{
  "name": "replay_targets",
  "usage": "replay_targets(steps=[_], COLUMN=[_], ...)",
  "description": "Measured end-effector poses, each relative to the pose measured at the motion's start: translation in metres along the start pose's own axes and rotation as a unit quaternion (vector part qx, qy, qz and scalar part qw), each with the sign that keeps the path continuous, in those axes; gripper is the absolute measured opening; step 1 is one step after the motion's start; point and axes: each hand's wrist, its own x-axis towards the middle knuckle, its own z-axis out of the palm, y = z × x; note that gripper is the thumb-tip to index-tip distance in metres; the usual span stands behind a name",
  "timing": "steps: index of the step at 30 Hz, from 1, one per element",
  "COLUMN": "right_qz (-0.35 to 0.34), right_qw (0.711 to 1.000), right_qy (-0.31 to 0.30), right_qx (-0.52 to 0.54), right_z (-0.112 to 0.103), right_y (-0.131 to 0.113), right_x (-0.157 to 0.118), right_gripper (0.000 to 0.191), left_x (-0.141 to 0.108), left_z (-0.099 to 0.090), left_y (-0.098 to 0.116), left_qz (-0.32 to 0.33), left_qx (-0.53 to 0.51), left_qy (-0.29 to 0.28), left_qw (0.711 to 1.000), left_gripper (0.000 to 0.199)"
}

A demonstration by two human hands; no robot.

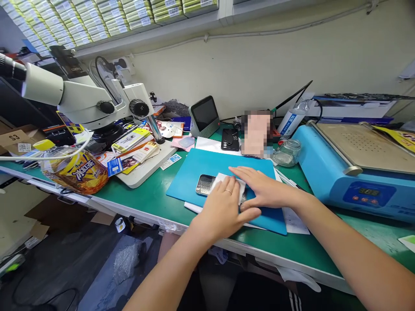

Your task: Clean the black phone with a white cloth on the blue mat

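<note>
A smartphone point(204, 185) lies on a blue mat point(191, 168), its left end bare and its middle covered by a white wipe point(241, 185). My left hand point(223, 209) presses the wipe down on the phone, fingers together and thumb stretched out to the right. A ring shows on one finger. My right hand point(264, 188) spans the phone's right end, with its fingers reaching past the far side and its thumb at the near corner. Both hands hide much of the phone. Under the mat, white paper sticks out.
To the right stands a blue heating plate point(356, 185) with a lit display. A glass jar point(287, 153), plastic bottle point(293, 119), black phone point(230, 139) and small screen point(205, 115) stand or lie behind the mat. At left are a microscope point(87, 101) and a tea bottle point(76, 170).
</note>
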Motion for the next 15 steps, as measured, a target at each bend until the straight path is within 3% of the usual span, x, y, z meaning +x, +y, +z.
replay_targets(steps=[4,8,12,15], right_qz=[0.008,0.004,0.011,0.014], right_qw=[1.0,1.0,1.0,1.0], right_qy=[-0.007,-0.013,-0.013,-0.012], right_qx=[-0.008,0.005,0.011,0.008], right_z=[-0.002,-0.007,-0.008,-0.005], right_y=[-0.003,-0.011,-0.012,-0.008], right_x=[-0.001,-0.002,-0.003,-0.002], right_gripper=[0.121,0.123,0.125,0.123], left_x=[-0.021,-0.043,-0.033,-0.013], left_z=[0.0,-0.01,-0.015,-0.009], left_y=[0.01,-0.013,-0.036,-0.03], left_qz=[0.032,0.01,-0.032,-0.045], left_qx=[-0.019,0.002,0.029,0.035], left_qy=[-0.007,-0.013,-0.019,-0.006], left_qw=[0.999,1.0,0.999,0.998], left_gripper=[0.083,0.078,0.079,0.084])
